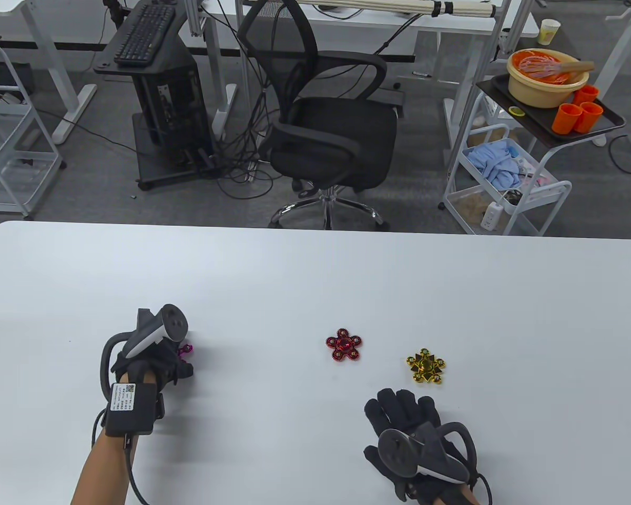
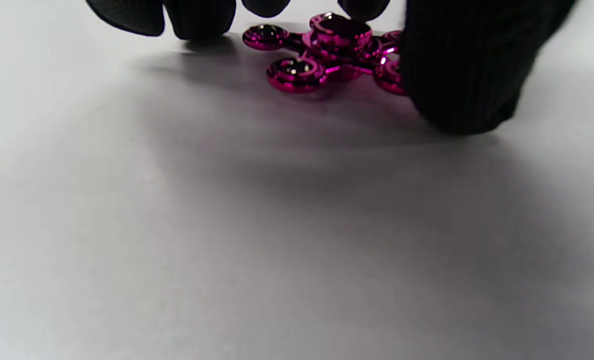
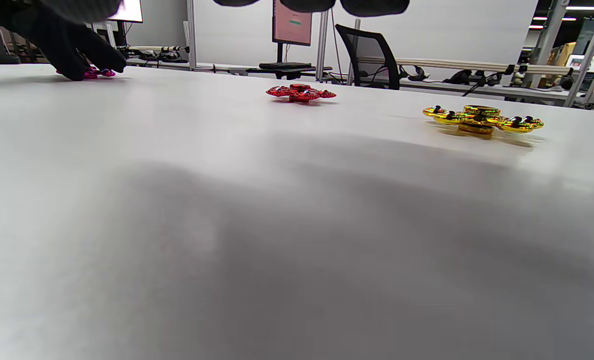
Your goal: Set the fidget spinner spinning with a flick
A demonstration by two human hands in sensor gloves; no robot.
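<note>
**Left hand crouched over the magenta spinner**

Nearest the camera, the right hand (image 1: 418, 444) lies flat on the white desk (image 1: 315, 273), fingers spread open, holding nothing. Just beyond its fingertips sits a gold spinner (image 1: 426, 366), with a red spinner (image 1: 343, 345) beside it to the left, both flat and untouched. Well apart on the left, the left hand (image 1: 150, 363) curls down over the magenta fidget spinner (image 2: 327, 50), which lies on the desk. Its thumb (image 2: 467, 65) touches one lobe and the fingertips (image 2: 202, 17) hang over the far side; whether it truly grips, I cannot tell.
</note>
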